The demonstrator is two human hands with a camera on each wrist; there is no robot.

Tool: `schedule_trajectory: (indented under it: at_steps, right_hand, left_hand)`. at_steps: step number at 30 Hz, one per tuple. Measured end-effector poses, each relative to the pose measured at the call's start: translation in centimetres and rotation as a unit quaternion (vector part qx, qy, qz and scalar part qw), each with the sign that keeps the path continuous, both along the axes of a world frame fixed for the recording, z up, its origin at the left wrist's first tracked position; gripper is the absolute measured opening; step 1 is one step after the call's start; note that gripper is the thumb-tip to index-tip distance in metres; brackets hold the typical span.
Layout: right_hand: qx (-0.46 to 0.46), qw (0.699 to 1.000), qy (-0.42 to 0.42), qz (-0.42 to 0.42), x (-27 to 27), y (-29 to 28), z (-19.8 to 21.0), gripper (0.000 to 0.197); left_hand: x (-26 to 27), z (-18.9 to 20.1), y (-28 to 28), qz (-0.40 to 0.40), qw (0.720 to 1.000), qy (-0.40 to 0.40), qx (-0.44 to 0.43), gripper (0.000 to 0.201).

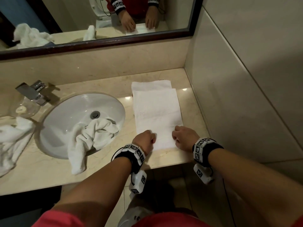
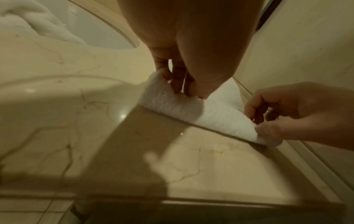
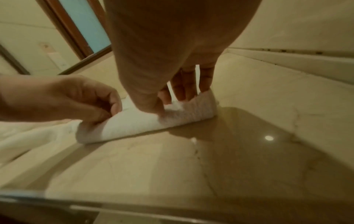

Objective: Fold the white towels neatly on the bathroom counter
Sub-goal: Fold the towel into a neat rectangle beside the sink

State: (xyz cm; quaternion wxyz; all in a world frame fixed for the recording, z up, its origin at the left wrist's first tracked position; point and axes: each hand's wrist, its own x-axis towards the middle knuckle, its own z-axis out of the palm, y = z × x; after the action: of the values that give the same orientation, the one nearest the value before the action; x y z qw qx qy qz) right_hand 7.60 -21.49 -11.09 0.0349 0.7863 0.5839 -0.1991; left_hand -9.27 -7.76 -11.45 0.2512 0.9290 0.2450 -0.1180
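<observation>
A long white towel (image 1: 157, 110) lies folded lengthwise on the beige marble counter (image 1: 101, 171), right of the sink. My left hand (image 1: 146, 140) pinches the near left corner of that towel (image 2: 172, 106). My right hand (image 1: 183, 136) pinches the near right corner (image 3: 191, 112). In both wrist views the near edge is curled up off the counter between the two hands. A crumpled white towel (image 1: 91, 136) hangs out of the sink basin (image 1: 72, 115) onto the counter. Another crumpled towel (image 1: 11, 141) lies at the far left.
A chrome faucet (image 1: 32, 92) stands behind the sink, with a clear glass dish (image 1: 24, 108) beside it. A dark-framed mirror (image 1: 98, 43) runs along the back. A tiled wall (image 1: 246, 95) closes the counter's right side. The counter's front edge (image 1: 164, 164) is just under my wrists.
</observation>
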Motion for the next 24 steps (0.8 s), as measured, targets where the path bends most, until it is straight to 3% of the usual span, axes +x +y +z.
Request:
schedule_trajectory:
  at_steps: [2, 5, 14, 19, 24]
  right_hand:
    - [0.007, 1.000, -0.005, 0.029, 0.0, -0.6, -0.4, 0.034]
    - [0.000, 0.998, -0.025, 0.054, 0.1, -1.3, -0.9, 0.050]
    - [0.034, 0.997, -0.067, 0.011, -1.0, -1.2, -1.1, 0.035]
    - [0.023, 0.997, -0.073, 0.022, -1.2, -0.8, -0.5, 0.043]
    - [0.021, 0.996, -0.075, 0.031, -1.5, -0.7, -0.6, 0.036]
  left_hand:
    - [-0.6, -0.5, -0.4, -0.004, 1.000, -0.003, 0.024, 0.010]
    - [-1.2, -1.2, -0.9, -0.020, 0.997, 0.003, 0.068, 0.038]
    - [-1.6, -1.4, -1.8, 0.014, 0.992, 0.006, 0.122, 0.053]
    - [-1.5, -1.3, -1.9, 0.020, 0.991, 0.003, 0.131, 0.048]
    - [-1.6, -1.3, -1.5, 0.013, 0.993, 0.003, 0.116, 0.044]
